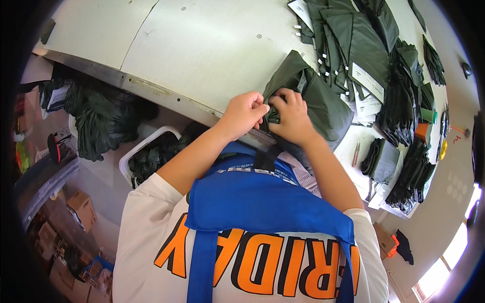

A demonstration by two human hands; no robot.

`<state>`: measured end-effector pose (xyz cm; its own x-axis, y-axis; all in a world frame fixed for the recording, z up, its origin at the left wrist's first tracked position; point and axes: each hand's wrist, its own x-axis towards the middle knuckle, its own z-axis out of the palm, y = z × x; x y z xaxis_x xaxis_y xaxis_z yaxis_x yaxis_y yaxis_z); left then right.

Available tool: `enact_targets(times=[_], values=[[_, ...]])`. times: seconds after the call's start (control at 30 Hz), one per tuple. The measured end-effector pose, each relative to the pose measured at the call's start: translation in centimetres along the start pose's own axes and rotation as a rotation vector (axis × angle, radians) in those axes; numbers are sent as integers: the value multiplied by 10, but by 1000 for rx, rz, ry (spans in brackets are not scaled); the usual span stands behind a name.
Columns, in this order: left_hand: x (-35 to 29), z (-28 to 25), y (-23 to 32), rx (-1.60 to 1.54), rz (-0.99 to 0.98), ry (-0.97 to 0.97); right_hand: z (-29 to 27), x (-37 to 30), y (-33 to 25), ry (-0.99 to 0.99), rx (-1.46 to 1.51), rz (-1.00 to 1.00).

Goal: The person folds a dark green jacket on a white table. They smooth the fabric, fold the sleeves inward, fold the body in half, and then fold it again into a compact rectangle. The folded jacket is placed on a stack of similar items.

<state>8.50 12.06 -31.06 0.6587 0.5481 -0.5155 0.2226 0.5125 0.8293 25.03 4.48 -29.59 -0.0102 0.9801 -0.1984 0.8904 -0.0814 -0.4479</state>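
A dark green fabric piece, smooth and folded like a pouch (326, 98), lies at the table's near edge in front of me. My left hand (246, 115) pinches its left edge, thumb and fingers pressed together. Close beside it, my right hand (291, 115) has its fingers curled into the folds of the same piece. The fingertips are partly hidden by the cloth. To the right, several similar dark green pieces (348, 38) with small white tags lie in an overlapping pile, and white printed cards (368, 81) rest on and beside them.
The white table (202, 45) has a metal-trimmed near edge. A pen-like tool (356, 154) and black folded bundles (386, 156) lie at the right. Below the table on the left stand a white bin (134, 161) with dark material and hanging dark green cloth (98, 121). A cardboard box (81, 209) sits lower left.
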Motion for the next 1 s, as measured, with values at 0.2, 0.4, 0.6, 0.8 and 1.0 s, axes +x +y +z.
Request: enact_targets(times=[0.2, 0.4, 0.6, 0.8, 1.0], values=[[2, -8, 3, 49, -12, 74, -11, -33, 13, 461, 436, 250], [2, -8, 8, 278, 72, 81, 9, -5, -13, 334, 305, -15], [-5, 19, 17, 324, 437, -63, 46, 21, -13, 206, -203, 54], [4, 3, 37, 364, 420, 231, 24, 13, -8, 221, 410, -178], [34, -15, 12, 843, 526, 424, -7, 21, -17, 597, 356, 185]])
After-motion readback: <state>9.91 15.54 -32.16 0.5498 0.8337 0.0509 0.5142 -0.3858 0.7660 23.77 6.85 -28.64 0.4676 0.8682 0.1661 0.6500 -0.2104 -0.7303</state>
